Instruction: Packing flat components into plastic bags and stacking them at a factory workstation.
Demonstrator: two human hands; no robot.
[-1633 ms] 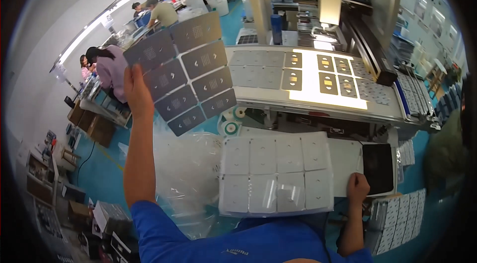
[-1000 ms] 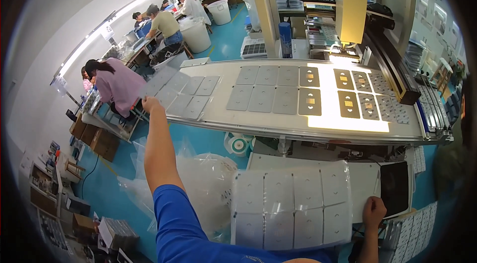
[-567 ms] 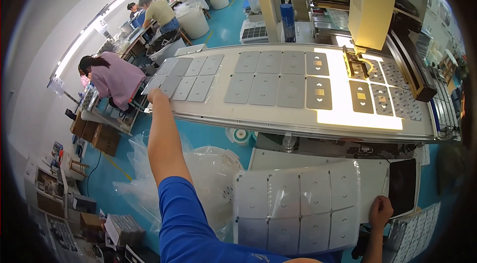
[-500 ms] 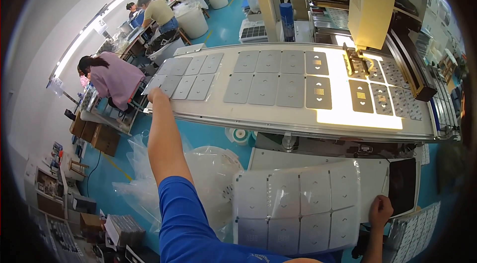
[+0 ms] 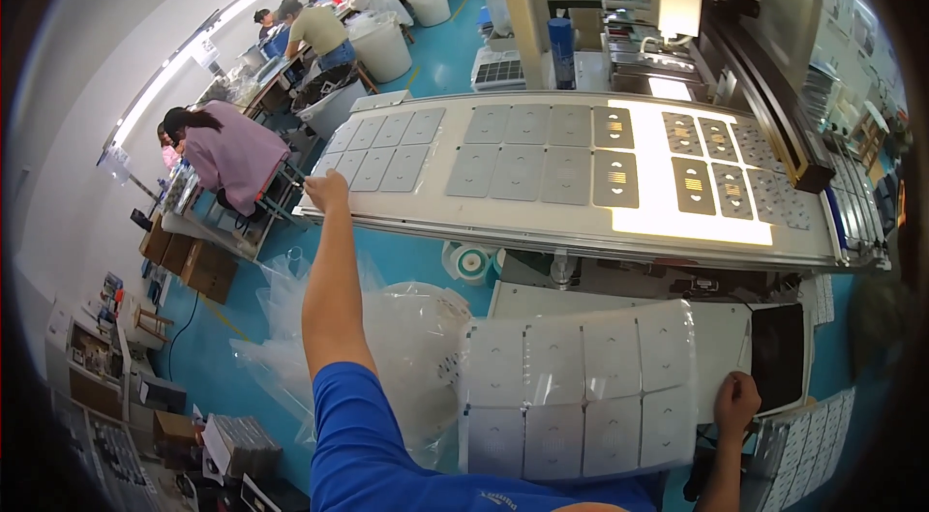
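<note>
Left hand: there it is, the left hand point(image 5: 327, 189), down at the near left corner of the sheet, fingers bent and bunched at the edge; whether they pinch it or merely press, I cannot tell from here.
Grey sheet: the grey sheet point(image 5: 377, 162) of eight cards, two rows of four, lies flat on the left end of the long white bed point(image 5: 440, 214), reaching away from that hand, rightward and toward the far side.
Long axis: left to right, along the bed, in line with the second sheet point(image 5: 519, 173) just beyond a gap.
Nearer hand: the left, easily, right at the corner.
Right hand: well apart, the right hand point(image 5: 737, 403) curls in a loose fist beside the dark pad point(image 5: 778, 357), nothing showing in it.
Wrapped stack: close to the body, the wrapped stack point(image 5: 581, 396) sits between the forearms.
</note>
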